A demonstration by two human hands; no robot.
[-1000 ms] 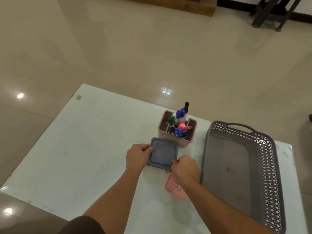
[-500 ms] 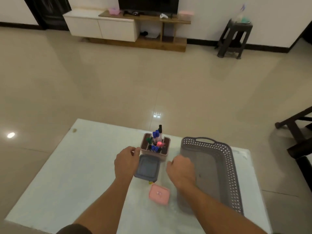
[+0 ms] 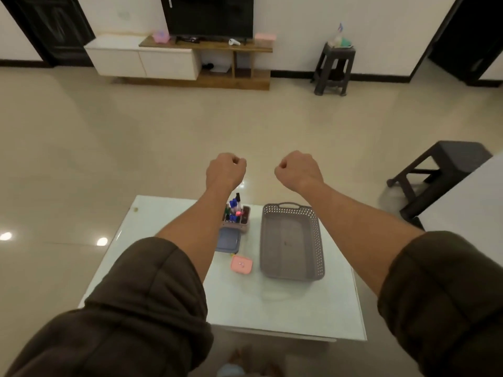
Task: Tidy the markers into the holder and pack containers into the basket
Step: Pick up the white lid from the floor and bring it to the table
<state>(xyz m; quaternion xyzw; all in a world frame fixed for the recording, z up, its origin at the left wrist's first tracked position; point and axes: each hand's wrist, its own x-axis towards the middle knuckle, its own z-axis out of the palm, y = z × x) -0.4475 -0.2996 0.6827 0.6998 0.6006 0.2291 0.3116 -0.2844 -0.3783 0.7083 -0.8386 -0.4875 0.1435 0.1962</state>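
Note:
Both arms are stretched forward above the white table [image 3: 285, 303]. My left hand [image 3: 224, 171] and my right hand [image 3: 298, 170] are curled into fists and hold nothing, well above and beyond the objects. Below them, a pink holder [image 3: 242, 224] stands full of several markers [image 3: 234, 206]. A grey-blue square container [image 3: 228, 240] lies in front of the holder, partly hidden by my left forearm. A small pink container [image 3: 241, 264] lies nearer to me. The grey perforated basket [image 3: 291, 273] sits to the right with nothing in it.
A dark stool [image 3: 441, 175] stands to the right of the table, beside a white surface edge [image 3: 473, 202]. Far back are a TV cabinet [image 3: 174, 61] and another stool [image 3: 334, 69]. Tiled floor surrounds the table.
Both hands let go of the grey-blue container and rose up and forward into empty fists. The camera pulled back and tilted up, so the table looks smaller.

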